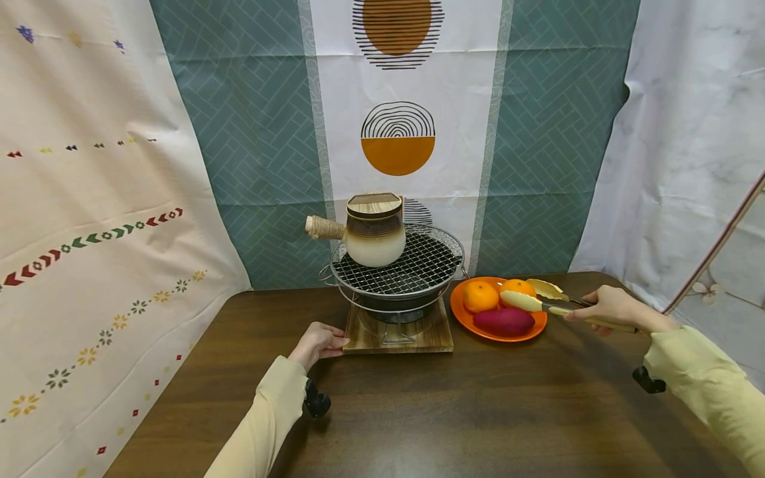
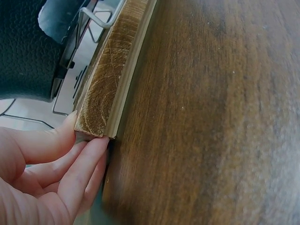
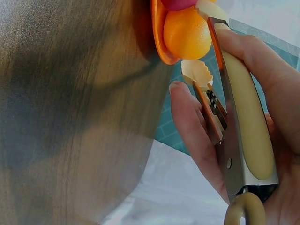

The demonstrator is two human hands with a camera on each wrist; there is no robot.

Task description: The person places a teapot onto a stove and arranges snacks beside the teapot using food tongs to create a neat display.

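Observation:
At the left front corner of a wooden board [image 1: 418,340], my left hand [image 1: 319,342] pinches its edge; the left wrist view shows the thumb on the upper edge and fingers against the lower. On the board stands a small grill [image 1: 394,282] with a wire mesh, bearing a lidded clay pot [image 1: 375,242] with a rope-wrapped handle. My right hand [image 1: 612,309] holds tongs [image 3: 248,108] with cream tips spread about one orange [image 3: 187,33]; contact is unclear. Another orange [image 1: 480,296] and a purple sweet potato [image 1: 505,321] share the orange plate [image 1: 460,317].
A dark wooden table [image 1: 406,411] carries everything. Its back edge meets a patterned teal and white cloth [image 1: 257,133]. Pale cloths hang at the left [image 1: 89,199] and right [image 1: 705,99] sides.

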